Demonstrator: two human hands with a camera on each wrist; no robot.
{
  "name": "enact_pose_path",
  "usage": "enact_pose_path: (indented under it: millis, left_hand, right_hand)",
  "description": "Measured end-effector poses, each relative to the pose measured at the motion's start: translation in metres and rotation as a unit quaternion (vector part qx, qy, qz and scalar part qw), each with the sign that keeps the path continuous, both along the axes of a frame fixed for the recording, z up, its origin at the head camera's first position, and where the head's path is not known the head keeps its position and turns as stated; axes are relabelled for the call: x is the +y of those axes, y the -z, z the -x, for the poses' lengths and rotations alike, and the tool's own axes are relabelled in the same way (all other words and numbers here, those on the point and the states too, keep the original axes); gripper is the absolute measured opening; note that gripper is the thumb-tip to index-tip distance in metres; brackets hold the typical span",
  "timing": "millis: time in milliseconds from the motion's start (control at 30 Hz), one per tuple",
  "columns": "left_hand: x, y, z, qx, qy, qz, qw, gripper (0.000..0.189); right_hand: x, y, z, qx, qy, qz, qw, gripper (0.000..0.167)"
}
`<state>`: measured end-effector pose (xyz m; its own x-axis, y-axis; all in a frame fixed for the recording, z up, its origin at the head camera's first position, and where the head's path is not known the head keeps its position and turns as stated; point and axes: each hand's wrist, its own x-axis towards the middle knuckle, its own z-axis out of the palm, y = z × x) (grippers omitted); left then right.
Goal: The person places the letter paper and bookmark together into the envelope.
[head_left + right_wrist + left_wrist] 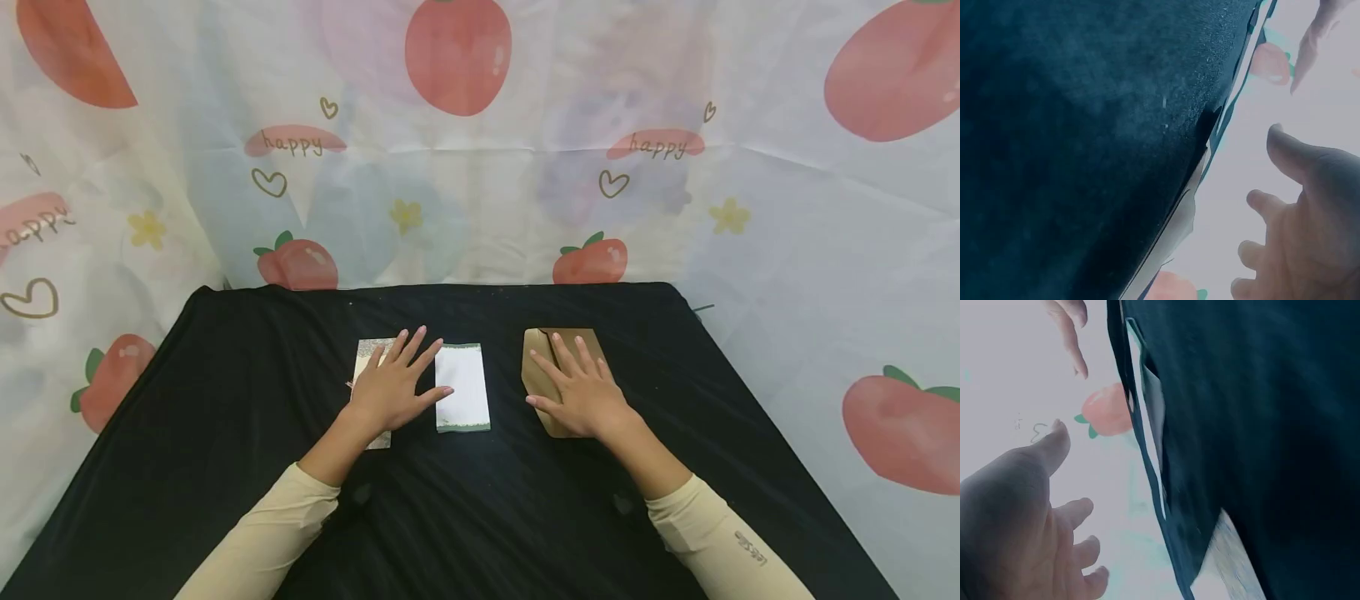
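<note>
My left hand (393, 392), palm down with fingers spread, is held above a pale card (378, 440) with a speckled band, covering much of it. Beside it lies a white paper pad (462, 387) with green-patterned ends; the left thumb overlaps its edge in the head view. My right hand (581, 392) is likewise spread over a brown kraft paper envelope (536, 379). The left wrist view shows the left hand (1022, 525) apart from the card (1235, 562). In the right wrist view the right hand (1310, 219) stands clear of the envelope (1175, 231).
A black cloth (480, 517) covers the table, with slight wrinkles. Behind and at both sides hangs a pale curtain (480, 217) printed with peaches, hearts and the word "happy". The pad lies between the card and the envelope.
</note>
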<state>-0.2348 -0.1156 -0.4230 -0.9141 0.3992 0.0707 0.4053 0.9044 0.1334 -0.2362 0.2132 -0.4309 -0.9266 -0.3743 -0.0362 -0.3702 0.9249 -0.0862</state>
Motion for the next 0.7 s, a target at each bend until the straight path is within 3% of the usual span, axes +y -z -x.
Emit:
enact_pose_path:
  millis: [200, 433, 533, 700]
  left_hand:
    - [0.021, -0.003, 0.006, -0.015, 0.016, 0.011, 0.9997, 0.082]
    - [0.051, -0.003, 0.012, -0.033, 0.041, 0.020, 0.9984, 0.080]
    - [0.065, -0.001, 0.014, -0.041, 0.053, 0.022, 0.9975, 0.079]
    - [0.085, 0.002, 0.018, -0.059, 0.067, 0.022, 0.9958, 0.078]
  right_hand:
    - [0.003, -0.002, -0.001, -0.021, 0.003, -0.003, 0.9998, 0.080]
    - [-0.003, -0.029, -0.015, -0.083, 0.023, -0.007, 0.9963, 0.076]
    - [0.003, -0.026, -0.011, -0.095, 0.019, -0.011, 0.9952, 0.077]
    - [0.005, -0.035, -0.011, -0.120, 0.014, -0.017, 0.9925, 0.077]
